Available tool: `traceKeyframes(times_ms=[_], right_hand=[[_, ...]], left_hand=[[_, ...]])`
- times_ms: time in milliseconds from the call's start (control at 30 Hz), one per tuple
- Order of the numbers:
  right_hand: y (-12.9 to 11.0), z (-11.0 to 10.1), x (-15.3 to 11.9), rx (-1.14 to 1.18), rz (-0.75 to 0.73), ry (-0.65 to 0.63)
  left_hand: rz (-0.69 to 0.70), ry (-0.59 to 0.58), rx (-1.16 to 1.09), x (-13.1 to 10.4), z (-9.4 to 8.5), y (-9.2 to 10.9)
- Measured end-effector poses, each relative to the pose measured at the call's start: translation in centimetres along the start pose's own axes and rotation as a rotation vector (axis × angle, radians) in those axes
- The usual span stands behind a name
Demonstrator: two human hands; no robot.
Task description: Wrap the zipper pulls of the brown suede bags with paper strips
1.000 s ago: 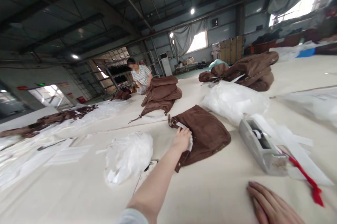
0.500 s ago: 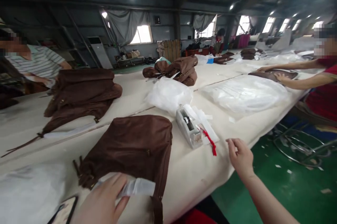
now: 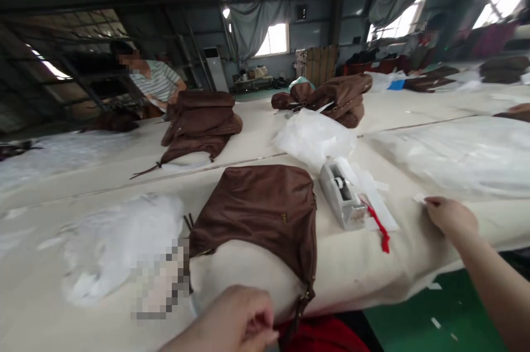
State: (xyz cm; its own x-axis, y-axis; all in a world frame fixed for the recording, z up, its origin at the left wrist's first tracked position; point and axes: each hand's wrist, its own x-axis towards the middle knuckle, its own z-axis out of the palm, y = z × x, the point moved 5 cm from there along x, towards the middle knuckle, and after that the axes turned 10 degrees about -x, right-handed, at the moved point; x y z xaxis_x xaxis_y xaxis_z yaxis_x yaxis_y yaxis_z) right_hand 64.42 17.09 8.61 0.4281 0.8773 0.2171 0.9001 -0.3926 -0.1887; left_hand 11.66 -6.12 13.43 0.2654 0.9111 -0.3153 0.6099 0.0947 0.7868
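Pinching white slip, right hand, soft brown bag

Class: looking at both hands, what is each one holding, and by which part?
Right hand pinches a small white scrap by its edge. Left hand is closed near the brown bag; what it grips cannot be told.

Stacked brown bags far off; plastic heap beside them.

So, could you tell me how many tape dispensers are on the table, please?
1: the grey tape dispenser stands just right of the brown bag, left of the right hand. Others may be hidden behind the plastic bags.
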Motion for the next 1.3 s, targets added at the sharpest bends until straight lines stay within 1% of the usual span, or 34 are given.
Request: traceKeyframes(times_ms=[33, 67, 100, 133, 167, 200, 233, 267, 300, 333, 367, 400, 467, 500, 533, 567, 600, 667, 767, 833, 867, 900, 933, 1000, 1033, 1067, 1100, 1133, 1167, 1200, 1233, 1267, 1300], right_hand=[[-1.3, -0.8, -1.1, 0.020, 0.003, 0.041], [-2.9, -1.8, -2.7, 0.043, -0.003, 0.105], [-4.7, -3.6, -5.0, 0.149, -0.044, 0.282], [-6.8, -5.2, -7.6, 0.253, -0.131, 0.417], [-9.0, -6.5, -10.2, 0.325, -0.257, 0.452], [-11.3, -7.5, -12.8, 0.360, -0.401, 0.457], [-12.9, -8.5, -15.0, 0.385, -0.491, 0.496], [-13.9, -9.0, -16.4, 0.418, -0.508, 0.495], [-14.5, -9.2, -17.1, 0.435, -0.509, 0.485], [-14.5, -9.1, -17.1, 0.438, -0.490, 0.477], [-14.0, -8.6, -16.4, 0.424, -0.457, 0.467], [-13.1, -8.0, -15.1, 0.393, -0.415, 0.460], [-10.2, -6.4, -11.5, 0.279, -0.298, 0.428], [-8.6, -5.3, -9.4, 0.211, -0.215, 0.379], [-7.0, -4.1, -7.4, 0.129, -0.133, 0.293], [-5.7, -2.7, -5.6, 0.049, -0.086, 0.194], [-4.9, -1.6, -4.2, 0.014, -0.078, 0.137], [-4.0, 0.3, -2.4, -0.025, -0.103, 0.043], [-3.8, 1.9, -1.7, -0.037, -0.136, -0.022], [-3.7, 2.0, -2.0, -0.047, -0.129, -0.045], [-3.8, 1.8, -2.4, -0.042, -0.105, -0.045], [-3.9, 1.2, -3.1, -0.012, -0.062, -0.018], [-4.3, 0.4, -4.0, 0.054, -0.010, 0.039], [-5.8, -1.7, -7.3, 0.288, 0.065, 0.219], [-7.4, -2.8, -9.5, 0.437, 0.012, 0.302], [-9.5, -3.8, -12.1, 0.546, -0.125, 0.321], [-12.4, -4.5, -14.8, 0.641, -0.352, 0.262], [-15.3, -5.1, -17.9, 0.690, -0.598, 0.172], [-17.8, -5.5, -20.9, 0.698, -0.800, 0.090], [-20.0, -5.7, -23.5, 0.696, -0.945, 0.021], [-21.7, -5.7, -25.7, 0.689, -1.053, -0.044], [-22.9, -5.6, -27.4, 0.684, -1.118, -0.100], [-23.8, -5.4, -28.4, 0.687, -1.150, -0.154]], left_hand=[[0.007, 0.014, 0.016, 0.4, -0.9, 1.1], [-0.005, 0.028, -0.037, 0.9, -1.5, 1.9], [-0.009, 0.035, -0.131, 1.6, -1.7, 2.4], [-0.003, 0.033, -0.230, 2.3, -1.6, 2.8], [0.010, 0.034, -0.314, 3.1, -1.1, 2.9], [0.031, 0.040, -0.368, 3.7, -0.5, 2.9], [0.053, 0.051, -0.387, 4.3, 0.3, 2.8], [0.069, 0.065, -0.384, 4.8, 1.1, 2.6], [0.078, 0.076, -0.377, 5.1, 1.9, 2.4], [0.083, 0.076, -0.374, 5.4, 2.5, 2.1], [0.086, 0.063, -0.380, 5.5, 3.1, 1.9], [0.085, 0.046, -0.391, 5.6, 3.4, 1.7], [0.080, 0.027, -0.411, 5.8, 3.7, 1.3], [0.074, 0.027, -0.415, 5.9, 3.6, 1.1], [0.068, 0.030, -0.415, 6.0, 3.6, 0.9], [0.063, 0.035, -0.413, 6.2, 3.5, 0.8], [0.060, 0.041, -0.409, 6.4, 3.4, 0.6], [0.063, 0.043, -0.403, 6.7, 3.4, 0.4], [0.078, 0.045, -0.409, 7.0, 3.6, 0.1], [0.085, 0.054, -0.426, 6.9, 3.7, 0.0], [0.086, 0.059, -0.441, 6.9, 3.8, -0.1], [0.085, 0.063, -0.458, 6.8, 3.9, -0.2], [0.080, 0.066, -0.480, 6.8, 4.1, -0.2], [0.054, 0.072, -0.542, 6.9, 4.4, -0.3], [0.035, 0.077, -0.582, 7.0, 4.5, -0.3], [0.019, 0.087, -0.623, 7.2, 4.6, -0.2], [0.010, 0.097, -0.667, 7.3, 4.7, -0.1], [0.010, 0.101, -0.712, 7.4, 4.9, 0.1], [0.018, 0.099, -0.754, 7.5, 5.0, 0.4], [0.027, 0.093, -0.792, 7.5, 5.1, 0.6], [0.034, 0.084, -0.825, 7.5, 5.2, 0.8], [0.035, 0.075, -0.853, 7.4, 5.3, 0.8], [0.031, 0.074, -0.876, 7.3, 5.4, 0.7]])
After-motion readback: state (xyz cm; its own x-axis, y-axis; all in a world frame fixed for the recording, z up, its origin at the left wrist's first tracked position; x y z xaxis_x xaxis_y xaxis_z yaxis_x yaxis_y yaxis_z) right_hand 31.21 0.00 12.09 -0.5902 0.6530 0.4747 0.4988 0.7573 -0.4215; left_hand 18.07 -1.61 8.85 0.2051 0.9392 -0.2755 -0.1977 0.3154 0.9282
